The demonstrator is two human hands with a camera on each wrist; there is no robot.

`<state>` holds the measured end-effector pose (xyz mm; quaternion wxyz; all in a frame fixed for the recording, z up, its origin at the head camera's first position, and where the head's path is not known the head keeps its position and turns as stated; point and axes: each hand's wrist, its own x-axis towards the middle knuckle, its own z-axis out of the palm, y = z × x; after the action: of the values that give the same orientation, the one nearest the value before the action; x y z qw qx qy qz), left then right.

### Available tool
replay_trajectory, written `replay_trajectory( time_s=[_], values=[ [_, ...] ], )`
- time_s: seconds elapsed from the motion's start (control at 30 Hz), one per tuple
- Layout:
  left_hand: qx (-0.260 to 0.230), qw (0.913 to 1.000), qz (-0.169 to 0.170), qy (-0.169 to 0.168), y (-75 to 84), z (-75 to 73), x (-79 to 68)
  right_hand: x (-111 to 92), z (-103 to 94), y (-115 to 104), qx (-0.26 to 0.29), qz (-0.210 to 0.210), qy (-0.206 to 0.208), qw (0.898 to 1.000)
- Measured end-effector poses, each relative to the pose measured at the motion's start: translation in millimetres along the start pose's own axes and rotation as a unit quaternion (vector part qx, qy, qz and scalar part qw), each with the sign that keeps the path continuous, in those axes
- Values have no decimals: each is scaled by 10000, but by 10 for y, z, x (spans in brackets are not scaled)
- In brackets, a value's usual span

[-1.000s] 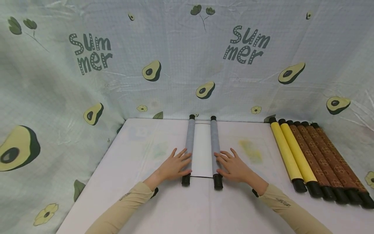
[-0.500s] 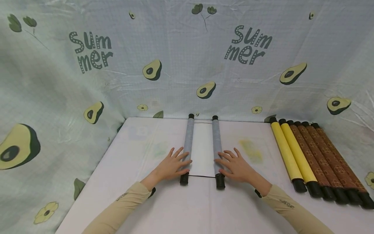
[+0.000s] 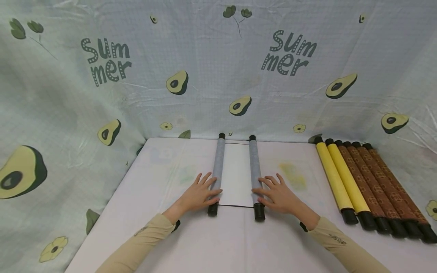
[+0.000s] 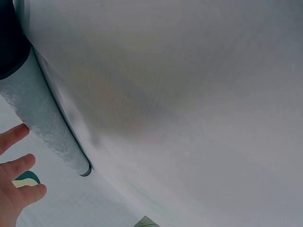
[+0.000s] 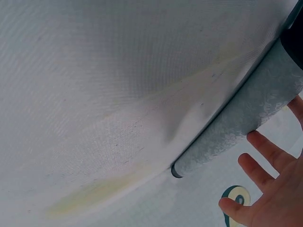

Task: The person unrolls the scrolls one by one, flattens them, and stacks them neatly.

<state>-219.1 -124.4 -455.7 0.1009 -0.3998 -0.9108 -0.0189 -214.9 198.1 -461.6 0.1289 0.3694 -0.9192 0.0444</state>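
Note:
A scroll lies partly unrolled in the middle of the table in the head view. Its white sheet (image 3: 236,170) stretches between a left grey-blue roll (image 3: 219,157) and a right grey-blue roll (image 3: 254,157), both with black end knobs. My left hand (image 3: 197,195) rests with spread fingers on the near part of the left roll. On the other side, my right hand (image 3: 280,195) lies likewise on the right roll, fingers extended. Each wrist view shows one roll, the left roll (image 4: 45,113) and the right roll (image 5: 236,113), with the fingertips at its side.
Two yellow scrolls (image 3: 336,174) and several brown patterned scrolls (image 3: 379,178) lie side by side at the table's right. A pale cloth covers the table (image 3: 164,167), and an avocado-print curtain (image 3: 208,45) stands behind it and along both sides.
The two rolls have moved apart, the left one leftward and the right one rightward, with my hands on them. More of the white sheet shows between them.

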Motion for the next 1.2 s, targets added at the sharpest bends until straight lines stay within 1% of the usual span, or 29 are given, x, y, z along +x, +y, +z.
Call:
replay_trajectory(
  time_s=[0.17,0.27,0.43,0.6,0.83,0.97,1.2],
  values=[
    [7,10000,-43,-6,-18,1,-36,-8,-17,-13,169,124,-17,9998],
    [33,10000,-37,-30,-30,2,-55,-11,-23,-16,168,163,-48,9997],
    [137,9999,-1,-74,-42,-6,-64,-14,-25,-19,15,156,-172,9997],
    [240,9996,-39,-150,-56,-16,-66,-22,-22,-15,-100,71,-138,9998],
    [192,9997,-89,-83,-79,-38,-99,-48,-37,-7,64,106,-103,9999],
    [149,9998,-82,-66,-83,-52,-124,-64,-27,2,32,112,-121,9999],
    [113,9996,-179,-162,-90,-53,-158,-88,-11,19,9,98,-92,9999]
  ],
)
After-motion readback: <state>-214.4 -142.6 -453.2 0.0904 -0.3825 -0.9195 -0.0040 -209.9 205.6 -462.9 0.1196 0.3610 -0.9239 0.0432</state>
